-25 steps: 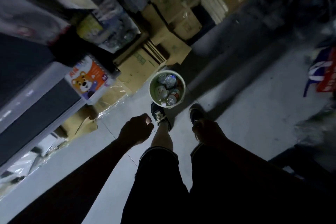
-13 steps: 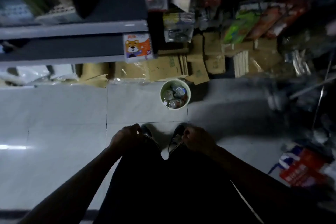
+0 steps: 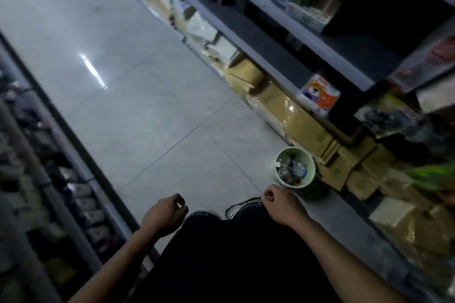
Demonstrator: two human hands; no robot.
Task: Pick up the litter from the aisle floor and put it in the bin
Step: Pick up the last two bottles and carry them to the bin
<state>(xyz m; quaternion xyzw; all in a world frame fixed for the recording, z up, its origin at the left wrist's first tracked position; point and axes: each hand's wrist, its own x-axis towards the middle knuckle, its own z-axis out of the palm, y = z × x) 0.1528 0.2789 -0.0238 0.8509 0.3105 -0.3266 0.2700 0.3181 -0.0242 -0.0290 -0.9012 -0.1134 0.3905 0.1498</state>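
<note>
- Since prev frames: view has swung left, so aisle floor [image 3: 128, 96] now fills upper left and the bin [image 3: 309, 181] sits lower right vs. straight ahead of the feet before; both hands are down by the legs as before, nothing in either.
- Aisle floor: pale tiles w/ dark grout lines, glare streak toward its left edge. No loose litter can be made out on the visible tiles; pic is dim and blurred.
- Shelving [image 3: 307, 39] runs along floor's right edge, blurred goods on it; a second rack [image 3: 37, 192] lines the left edge.
- Cardboard boxes [image 3: 305, 128] stacked on floor at foot of right shelving, touching one another.
- Orange pack w/ cartoon bear [image 3: 320, 94] stands at shelf edge above boxes.
- Bin: pale round tub, upright on floor near right edge, just beside the boxes; litter [image 3: 291, 168] (bottles, cans) piled inside.
- Left hand [image 3: 163, 213]: fingers loosely curled, holding nothing.
- Right hand [image 3: 280, 202]: fingers curled in, nothing visible in it, near bin's rim in the pic.
- Shoes [image 3: 242, 205] poke out below dark trousers, between the hands.
</note>
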